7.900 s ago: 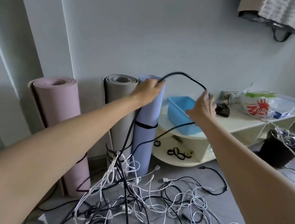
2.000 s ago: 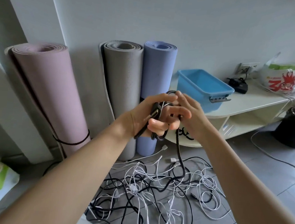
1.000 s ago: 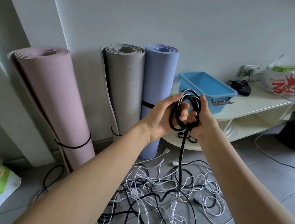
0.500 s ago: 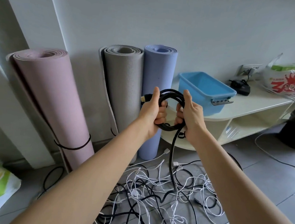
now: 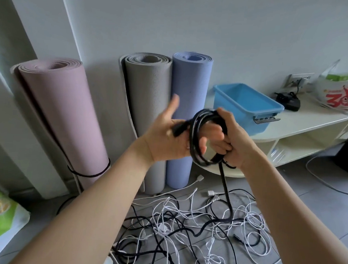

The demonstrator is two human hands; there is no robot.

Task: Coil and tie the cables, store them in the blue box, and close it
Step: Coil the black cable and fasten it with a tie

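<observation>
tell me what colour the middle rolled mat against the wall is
Grey. The middle rolled mat stands between a pink one and a blue one, clearest in the head view.

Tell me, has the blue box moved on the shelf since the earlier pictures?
No. The blue box sits on the white shelf beside the black adapter, as before.

The left hand [image 5: 169, 139] has let go of its side grip on the black cable [image 5: 205, 138]; half a second ago its fingers were curled round the coil, and now the thumb points up and the fingers reach through the loops. The right hand [image 5: 233, 141] has slid from the coil's right side down to its bottom edge, where it pinches the turns together. The coil has swung from facing the camera to nearly edge-on. Compared with eight seconds ago, the long arch of cable is wound into several loops, with one tail dropping to the cable pile [image 5: 194, 233].
</observation>
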